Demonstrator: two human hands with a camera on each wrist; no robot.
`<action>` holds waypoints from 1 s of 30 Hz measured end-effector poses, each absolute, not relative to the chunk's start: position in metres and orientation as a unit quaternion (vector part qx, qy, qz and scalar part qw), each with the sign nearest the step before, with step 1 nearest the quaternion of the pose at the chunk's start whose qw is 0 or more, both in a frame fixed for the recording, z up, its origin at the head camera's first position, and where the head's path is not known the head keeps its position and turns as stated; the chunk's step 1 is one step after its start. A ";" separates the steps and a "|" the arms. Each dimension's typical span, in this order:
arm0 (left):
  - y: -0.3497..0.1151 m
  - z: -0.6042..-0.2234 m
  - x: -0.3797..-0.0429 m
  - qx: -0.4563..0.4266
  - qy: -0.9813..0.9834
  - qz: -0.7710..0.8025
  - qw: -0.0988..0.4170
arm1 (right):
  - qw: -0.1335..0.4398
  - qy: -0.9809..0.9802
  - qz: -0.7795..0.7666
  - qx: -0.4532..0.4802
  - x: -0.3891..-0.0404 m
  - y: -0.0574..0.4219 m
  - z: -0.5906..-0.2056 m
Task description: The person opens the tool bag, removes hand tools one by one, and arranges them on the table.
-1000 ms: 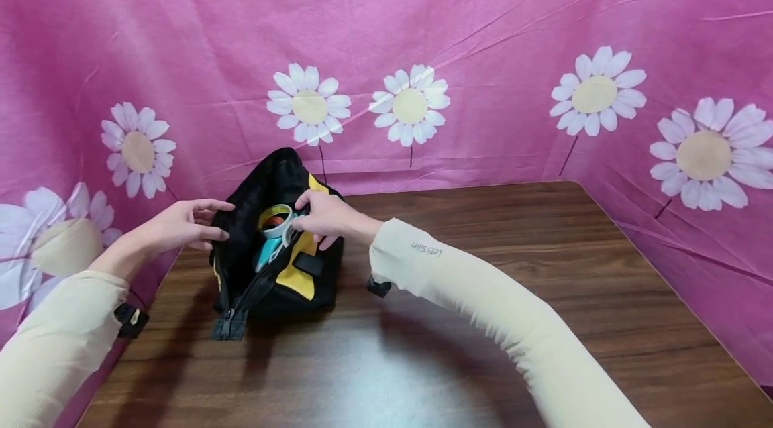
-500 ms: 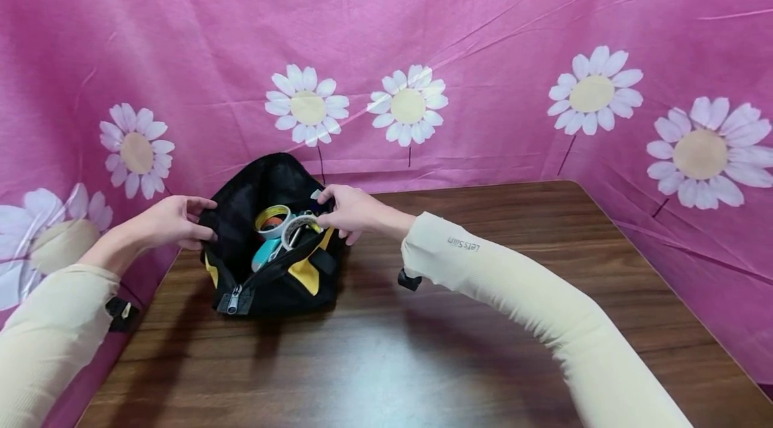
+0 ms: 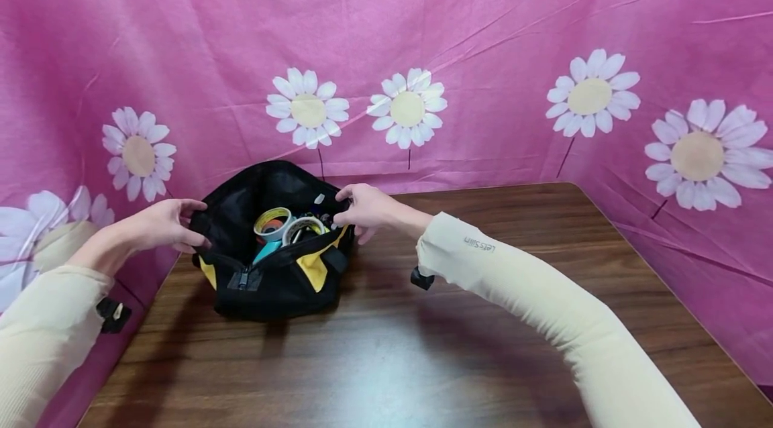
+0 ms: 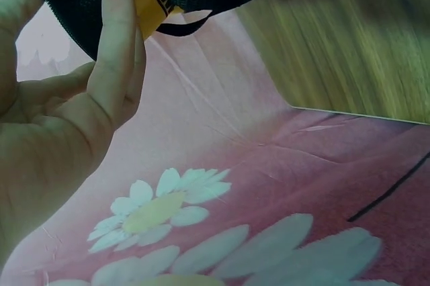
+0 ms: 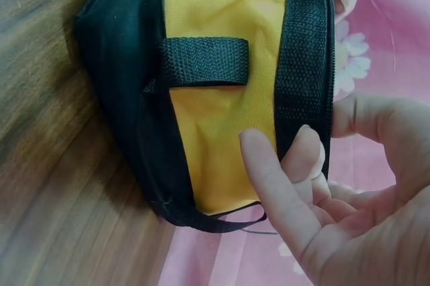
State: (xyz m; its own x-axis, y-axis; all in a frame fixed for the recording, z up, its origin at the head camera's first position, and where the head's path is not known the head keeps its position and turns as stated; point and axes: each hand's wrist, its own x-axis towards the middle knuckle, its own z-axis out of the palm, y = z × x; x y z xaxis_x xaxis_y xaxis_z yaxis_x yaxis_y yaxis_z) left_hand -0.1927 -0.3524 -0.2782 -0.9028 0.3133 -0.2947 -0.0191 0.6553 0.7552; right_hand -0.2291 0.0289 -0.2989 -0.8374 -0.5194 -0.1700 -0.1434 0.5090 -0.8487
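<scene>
A black and yellow zippered tool bag [image 3: 272, 297] stands on the table with its mouth spread wide. My left hand [image 3: 158, 227] pinches the left edge of the mouth, thumb inside and fingers outside. Across from it, my right hand [image 3: 376, 208] pinches the right edge; in the right wrist view its fingers [image 5: 269, 178] lie against the yellow panel [image 5: 228, 118] and black webbing. Inside are a yellow-edged tape roll [image 3: 280, 234], a white tape roll [image 3: 287, 235] and a teal item [image 3: 266, 251]. Smaller things beside the rolls are partly hidden.
The brown wood-grain table [image 3: 483, 267] extends to the right and toward me. A pink cloth [image 3: 495, 25] with large white flowers hangs behind and on both sides. A black loop [image 5: 205, 63] sticks out from the bag's yellow side.
My right hand has moved right and my left hand slightly left, spreading the bag's mouth wider. The tape rolls show more fully. The zipper end at the front has drawn back and up.
</scene>
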 end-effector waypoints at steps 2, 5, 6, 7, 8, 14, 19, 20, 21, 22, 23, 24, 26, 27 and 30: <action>-0.356 -0.279 -0.190 0.081 0.885 0.410 0.205 | 0.214 0.837 -0.465 -0.193 -0.229 0.031 -0.300; -0.360 -0.280 -0.187 0.076 0.886 0.411 0.202 | 0.217 0.833 -0.473 -0.187 -0.229 0.035 -0.303; -0.361 -0.280 -0.187 0.075 0.886 0.410 0.201 | 0.216 0.833 -0.476 -0.184 -0.230 0.036 -0.304; -0.361 -0.281 -0.186 0.076 0.887 0.409 0.199 | 0.216 0.831 -0.479 -0.182 -0.229 0.037 -0.305; -0.362 -0.281 -0.186 0.076 0.888 0.408 0.196 | 0.215 0.830 -0.483 -0.179 -0.229 0.038 -0.306; -0.365 -0.288 -0.182 0.074 0.888 0.415 0.182 | 0.222 0.807 -0.520 -0.172 -0.225 0.042 -0.322; -0.364 -0.294 -0.178 0.066 0.890 0.415 0.175 | 0.227 0.784 -0.554 -0.164 -0.221 0.043 -0.340; -0.363 -0.294 -0.177 0.061 0.893 0.411 0.172 | 0.228 0.780 -0.560 -0.164 -0.220 0.043 -0.342; -0.362 -0.294 -0.175 0.055 0.896 0.406 0.171 | 0.227 0.776 -0.564 -0.165 -0.220 0.043 -0.343; -0.361 -0.294 -0.174 0.050 0.899 0.400 0.170 | 0.228 0.773 -0.568 -0.167 -0.220 0.042 -0.343; -0.359 -0.295 -0.172 0.045 0.901 0.396 0.172 | 0.228 0.770 -0.572 -0.169 -0.220 0.042 -0.343; -0.357 -0.295 -0.170 0.042 0.900 0.396 0.176 | 0.229 0.766 -0.575 -0.171 -0.220 0.042 -0.342; -0.353 -0.295 -0.167 0.040 0.900 0.393 0.186 | 0.233 0.760 -0.582 -0.175 -0.220 0.043 -0.342; -0.351 -0.296 -0.166 0.043 0.897 0.396 0.192 | 0.236 0.757 -0.584 -0.176 -0.220 0.043 -0.342; -0.347 -0.299 -0.162 0.062 0.896 0.393 0.197 | 0.243 0.750 -0.588 -0.179 -0.219 0.044 -0.343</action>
State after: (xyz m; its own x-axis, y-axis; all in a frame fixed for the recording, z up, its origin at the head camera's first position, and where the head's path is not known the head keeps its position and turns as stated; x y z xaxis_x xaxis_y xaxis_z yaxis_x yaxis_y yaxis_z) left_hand -0.1623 -0.3468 -0.2986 -0.9148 0.2661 -0.3038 -0.0435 0.6830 0.7291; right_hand -0.2188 0.0439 -0.3431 -0.8178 -0.5547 -0.1534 0.0170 0.2432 -0.9698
